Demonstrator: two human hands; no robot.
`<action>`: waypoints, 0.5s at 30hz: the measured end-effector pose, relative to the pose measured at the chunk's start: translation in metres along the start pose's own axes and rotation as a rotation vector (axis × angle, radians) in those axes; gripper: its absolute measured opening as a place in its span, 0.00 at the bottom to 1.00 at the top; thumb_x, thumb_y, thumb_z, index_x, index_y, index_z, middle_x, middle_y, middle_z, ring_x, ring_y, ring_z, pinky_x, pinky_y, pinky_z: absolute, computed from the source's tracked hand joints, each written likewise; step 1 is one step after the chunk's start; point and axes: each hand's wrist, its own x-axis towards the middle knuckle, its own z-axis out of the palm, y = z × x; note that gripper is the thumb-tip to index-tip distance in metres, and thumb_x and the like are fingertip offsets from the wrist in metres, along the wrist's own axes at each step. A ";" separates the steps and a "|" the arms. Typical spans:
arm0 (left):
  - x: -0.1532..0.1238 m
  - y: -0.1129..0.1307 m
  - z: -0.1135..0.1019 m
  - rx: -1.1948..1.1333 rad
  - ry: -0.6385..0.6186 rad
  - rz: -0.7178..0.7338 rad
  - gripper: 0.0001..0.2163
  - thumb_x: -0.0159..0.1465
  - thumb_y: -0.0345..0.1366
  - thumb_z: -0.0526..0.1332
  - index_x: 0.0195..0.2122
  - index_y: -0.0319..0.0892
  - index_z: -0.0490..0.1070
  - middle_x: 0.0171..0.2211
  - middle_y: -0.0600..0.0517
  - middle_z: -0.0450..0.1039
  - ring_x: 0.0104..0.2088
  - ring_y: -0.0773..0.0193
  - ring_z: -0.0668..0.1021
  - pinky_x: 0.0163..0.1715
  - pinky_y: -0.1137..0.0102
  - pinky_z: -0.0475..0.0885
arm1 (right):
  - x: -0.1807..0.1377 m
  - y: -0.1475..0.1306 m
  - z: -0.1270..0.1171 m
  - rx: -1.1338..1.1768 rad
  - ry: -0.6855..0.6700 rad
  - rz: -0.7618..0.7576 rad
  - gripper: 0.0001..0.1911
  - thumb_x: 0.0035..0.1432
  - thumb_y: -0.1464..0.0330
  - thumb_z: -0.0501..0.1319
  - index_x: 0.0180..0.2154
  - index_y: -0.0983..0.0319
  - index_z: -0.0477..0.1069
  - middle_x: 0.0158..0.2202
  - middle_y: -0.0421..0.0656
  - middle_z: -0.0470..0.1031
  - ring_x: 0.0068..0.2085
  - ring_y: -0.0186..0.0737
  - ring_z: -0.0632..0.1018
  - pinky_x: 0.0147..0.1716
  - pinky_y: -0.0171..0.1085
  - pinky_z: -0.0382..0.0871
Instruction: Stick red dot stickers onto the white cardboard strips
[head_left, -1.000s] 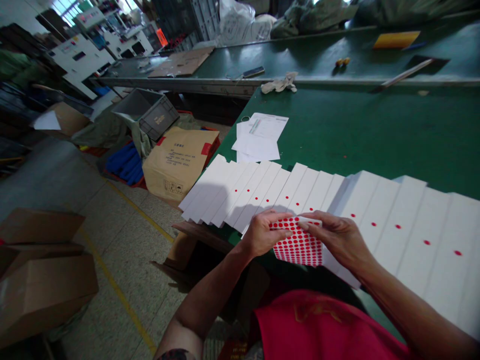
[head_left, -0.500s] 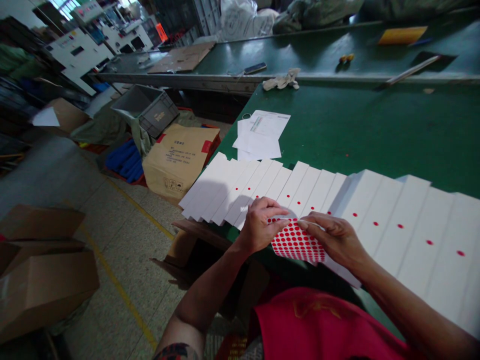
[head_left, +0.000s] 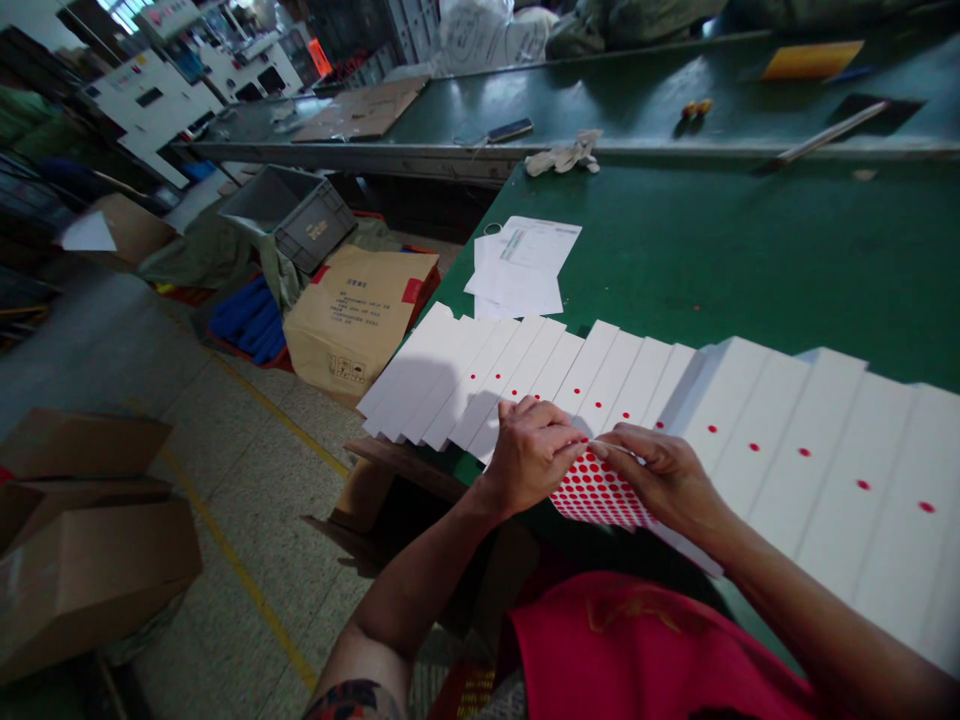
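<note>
Between my hands is a sheet of red dot stickers [head_left: 600, 490], its near part curving downward. My right hand [head_left: 667, 475] is closed on the upper edge of the sheet, pinching it between thumb and fingers. My left hand [head_left: 529, 450] is closed, its thumb and fingertips pinched at a red dot sticker [head_left: 585, 440] on the same edge; whether that dot is off the sheet I cannot tell. Beyond both hands lies an overlapping row of white boxes [head_left: 615, 365]. Single red dots sit on many of them; several boxes at the left end show none.
White papers [head_left: 521, 265] and a crumpled glove [head_left: 566, 155] lie on the green table [head_left: 712, 240]. A phone [head_left: 510, 130] is on the conveyor behind. Left of the table stand a brown paper sack [head_left: 360, 320], a grey crate [head_left: 315, 230] and cardboard boxes [head_left: 105, 550].
My left fingers have closed together at the sheet's upper edge and moved slightly right, toward my right thumb. The sheet has shifted a little to the right. The row of boxes looks the same.
</note>
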 end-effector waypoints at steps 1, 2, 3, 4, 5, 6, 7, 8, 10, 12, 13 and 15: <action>0.000 0.000 0.000 0.009 -0.001 0.006 0.07 0.63 0.38 0.61 0.32 0.45 0.78 0.33 0.53 0.75 0.38 0.63 0.72 0.39 0.62 0.56 | 0.000 0.000 0.000 -0.018 0.003 -0.027 0.19 0.65 0.58 0.54 0.29 0.61 0.74 0.23 0.40 0.69 0.25 0.35 0.71 0.27 0.34 0.62; -0.001 0.000 0.000 0.019 -0.002 0.011 0.07 0.64 0.38 0.61 0.32 0.46 0.78 0.33 0.54 0.75 0.38 0.63 0.72 0.39 0.62 0.56 | 0.001 0.000 0.000 -0.033 0.006 -0.054 0.19 0.66 0.59 0.53 0.29 0.61 0.74 0.22 0.40 0.69 0.25 0.34 0.70 0.26 0.34 0.62; -0.001 -0.001 0.001 0.028 -0.002 0.016 0.07 0.64 0.38 0.61 0.32 0.46 0.78 0.33 0.54 0.75 0.38 0.63 0.72 0.39 0.62 0.56 | 0.001 0.001 0.000 -0.046 0.008 -0.081 0.18 0.67 0.61 0.53 0.29 0.62 0.74 0.22 0.40 0.68 0.25 0.34 0.70 0.26 0.34 0.62; -0.001 -0.001 0.001 0.036 -0.002 0.022 0.07 0.64 0.38 0.61 0.32 0.46 0.78 0.33 0.54 0.75 0.38 0.64 0.72 0.39 0.63 0.56 | 0.001 0.001 0.000 -0.058 0.011 -0.104 0.18 0.67 0.62 0.53 0.30 0.62 0.74 0.22 0.40 0.67 0.25 0.33 0.70 0.26 0.33 0.62; -0.002 -0.002 0.002 0.041 -0.005 0.026 0.07 0.64 0.38 0.61 0.32 0.46 0.78 0.33 0.54 0.75 0.38 0.64 0.72 0.39 0.63 0.56 | 0.001 0.001 0.000 -0.069 0.010 -0.123 0.17 0.67 0.63 0.53 0.30 0.63 0.74 0.22 0.40 0.67 0.25 0.33 0.70 0.26 0.33 0.62; -0.002 -0.002 0.002 0.042 -0.006 0.031 0.07 0.64 0.38 0.60 0.32 0.46 0.78 0.33 0.54 0.75 0.38 0.64 0.72 0.39 0.63 0.56 | 0.001 0.002 0.000 -0.079 0.007 -0.138 0.17 0.67 0.64 0.53 0.30 0.63 0.74 0.23 0.40 0.67 0.25 0.33 0.70 0.26 0.33 0.62; -0.002 -0.003 0.002 0.042 -0.007 0.033 0.07 0.64 0.38 0.60 0.32 0.46 0.78 0.33 0.54 0.75 0.37 0.64 0.72 0.39 0.63 0.56 | 0.001 0.002 0.001 -0.087 0.004 -0.148 0.16 0.67 0.65 0.53 0.31 0.63 0.74 0.23 0.40 0.67 0.25 0.33 0.70 0.27 0.33 0.62; -0.002 -0.003 0.002 0.039 -0.008 0.033 0.07 0.64 0.38 0.60 0.32 0.46 0.78 0.33 0.54 0.75 0.37 0.64 0.72 0.39 0.63 0.56 | 0.001 0.003 0.001 -0.094 0.000 -0.156 0.16 0.67 0.65 0.52 0.31 0.63 0.74 0.23 0.40 0.67 0.26 0.33 0.70 0.27 0.33 0.62; -0.002 -0.005 0.002 0.027 -0.013 0.023 0.07 0.64 0.37 0.60 0.31 0.46 0.78 0.33 0.53 0.76 0.37 0.64 0.72 0.39 0.63 0.56 | 0.001 0.004 0.002 -0.107 -0.010 -0.163 0.16 0.67 0.66 0.53 0.30 0.63 0.73 0.23 0.40 0.67 0.26 0.34 0.71 0.27 0.33 0.62; -0.003 -0.007 0.002 -0.003 -0.022 0.000 0.07 0.63 0.36 0.61 0.30 0.45 0.78 0.32 0.53 0.76 0.37 0.64 0.73 0.40 0.62 0.57 | 0.001 0.004 0.003 -0.113 -0.013 -0.169 0.15 0.67 0.66 0.53 0.30 0.63 0.73 0.23 0.40 0.67 0.26 0.34 0.71 0.27 0.33 0.62; -0.003 -0.008 0.003 -0.032 -0.025 -0.015 0.06 0.62 0.36 0.62 0.30 0.45 0.79 0.32 0.53 0.76 0.37 0.64 0.73 0.40 0.63 0.58 | 0.002 0.005 0.004 -0.113 -0.017 -0.167 0.15 0.67 0.66 0.54 0.31 0.63 0.73 0.23 0.40 0.67 0.26 0.34 0.71 0.27 0.33 0.62; -0.004 -0.011 0.005 -0.125 -0.015 -0.059 0.04 0.60 0.35 0.64 0.30 0.44 0.79 0.31 0.53 0.76 0.36 0.65 0.75 0.41 0.63 0.61 | 0.003 0.005 0.007 -0.102 -0.024 -0.156 0.15 0.67 0.65 0.54 0.31 0.62 0.73 0.23 0.40 0.68 0.25 0.33 0.71 0.26 0.33 0.62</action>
